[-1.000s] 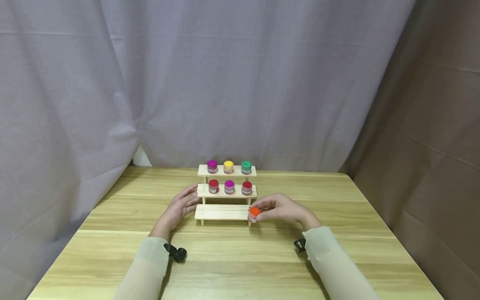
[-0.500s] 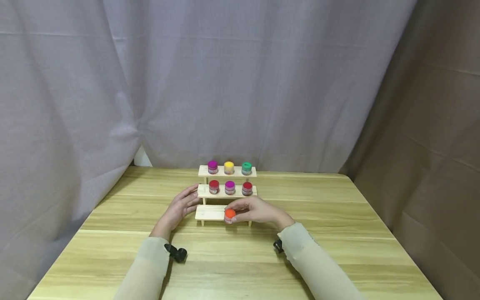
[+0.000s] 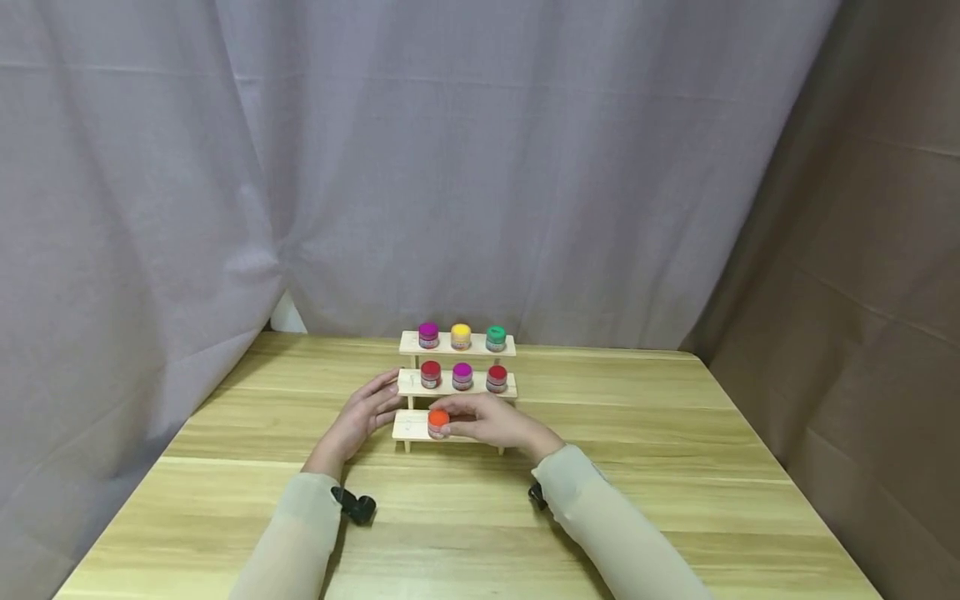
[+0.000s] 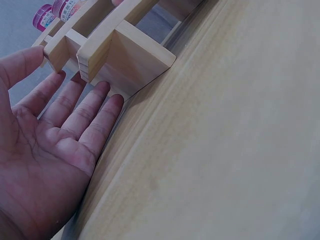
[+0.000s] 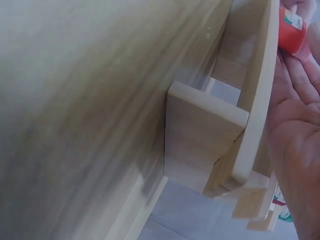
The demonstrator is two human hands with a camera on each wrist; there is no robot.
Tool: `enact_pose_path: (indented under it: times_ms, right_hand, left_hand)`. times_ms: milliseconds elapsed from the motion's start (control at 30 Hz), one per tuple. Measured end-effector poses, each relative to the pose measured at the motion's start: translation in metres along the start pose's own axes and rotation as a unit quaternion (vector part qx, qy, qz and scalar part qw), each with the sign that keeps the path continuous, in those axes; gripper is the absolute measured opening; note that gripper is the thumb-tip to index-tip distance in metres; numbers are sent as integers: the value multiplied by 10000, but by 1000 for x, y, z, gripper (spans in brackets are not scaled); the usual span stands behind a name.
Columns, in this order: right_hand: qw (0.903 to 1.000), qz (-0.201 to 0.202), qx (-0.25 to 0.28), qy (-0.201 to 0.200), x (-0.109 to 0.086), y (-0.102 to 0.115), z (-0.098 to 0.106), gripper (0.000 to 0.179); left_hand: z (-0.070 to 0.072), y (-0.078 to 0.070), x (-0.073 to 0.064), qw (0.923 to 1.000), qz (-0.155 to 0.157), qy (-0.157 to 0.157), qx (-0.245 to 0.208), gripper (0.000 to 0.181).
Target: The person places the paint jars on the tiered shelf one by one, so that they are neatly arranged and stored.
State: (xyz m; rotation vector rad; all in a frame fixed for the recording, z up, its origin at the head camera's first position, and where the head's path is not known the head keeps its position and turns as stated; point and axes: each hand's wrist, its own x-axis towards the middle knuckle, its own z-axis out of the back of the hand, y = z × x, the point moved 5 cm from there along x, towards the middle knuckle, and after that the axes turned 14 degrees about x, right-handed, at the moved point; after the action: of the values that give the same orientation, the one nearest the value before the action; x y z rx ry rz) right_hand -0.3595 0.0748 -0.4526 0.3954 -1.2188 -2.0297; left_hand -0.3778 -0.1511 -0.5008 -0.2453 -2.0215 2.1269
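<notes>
A three-step wooden rack [image 3: 410,426] stands on the table. In the head view my right hand [image 3: 491,420] pinches a small jar with an orange lid [image 3: 438,424] over the left part of its lowest step. The right wrist view shows the same orange-red jar [image 5: 291,31], labelled, between thumb and fingers right at the step's board. My left hand [image 3: 357,423] is at the rack's left end. Its fingers [image 4: 90,112] are extended in the left wrist view, fingertips right at the rack's side. On the middle step stand red [image 3: 431,375], magenta [image 3: 462,377] and red [image 3: 497,379] jars.
The top step bears purple [image 3: 428,336], yellow [image 3: 461,337] and green [image 3: 496,337] jars. A grey curtain [image 3: 480,183] hangs behind the wooden table [image 3: 450,525], with a brownish curtain [image 3: 840,275] at right. Black wrist cameras [image 3: 363,509] sit at both cuffs.
My right hand has carried the orange-lidded jar leftward along the lowest step, from its right end to the left part. The left hand stays at the rack's left end.
</notes>
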Motion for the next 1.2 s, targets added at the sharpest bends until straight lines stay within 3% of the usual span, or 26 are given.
enact_pose_path:
  times_ms: [467,1200]
  right_hand:
    - [9998,55,-123,-156,11,-4,-3,43]
    - [9998,5,-93,-166,12,-4,-6,42]
  left_hand:
    - [0,1,1,10000,-27,30,79,57]
    - [2,3,-1,10000,-38,35,33,58]
